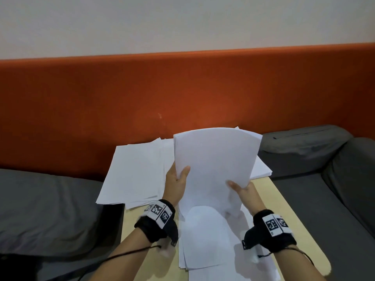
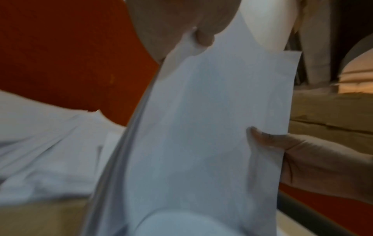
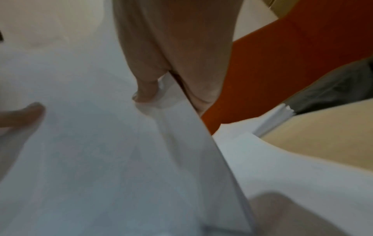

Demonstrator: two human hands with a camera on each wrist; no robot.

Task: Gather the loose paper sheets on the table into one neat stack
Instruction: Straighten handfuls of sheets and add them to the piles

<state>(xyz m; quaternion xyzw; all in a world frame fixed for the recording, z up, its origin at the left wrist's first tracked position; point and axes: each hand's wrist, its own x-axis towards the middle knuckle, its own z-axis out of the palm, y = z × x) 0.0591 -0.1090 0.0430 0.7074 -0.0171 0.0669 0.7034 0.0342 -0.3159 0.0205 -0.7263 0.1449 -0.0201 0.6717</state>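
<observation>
- Both hands hold one bundle of held sheets (image 1: 215,165) lifted off the desk (image 1: 284,216), tilted up toward the camera, top edge bowing away.
- Left hand (image 1: 177,184) pinches the bundle's left edge: thumb on the near face, fingers hidden behind the paper.
- Right hand (image 1: 244,193) pinches the lower right edge the same way, thumb on the near face. Right wrist view confirms the thumb on the paper, with fingers behind the sheet.
- Long axis of the bundle runs away from the person, near edge low, far edge high. Edges look fanned in the left wrist view, not yet squared.
- Key relation: the remaining left pile (image 1: 134,173) lies flat on the desk just left of and beyond the left hand, overhanging the desk's left edge, so the left hand is the nearer one.
- More loose sheets (image 1: 205,240) lie under and in front of the bundle, between the wrists; a few far-right sheets (image 1: 261,169) poke out behind the bundle.
- Judgement: the bundle likely needs lowering onto one pile, or tapping square on the desk first; the task is partway done, with at least three groups separate.
- Writing: none on the sheets, all blank white. Wristbands (image 1: 159,212) carry black-and-white square marker codes; no legible text.
</observation>
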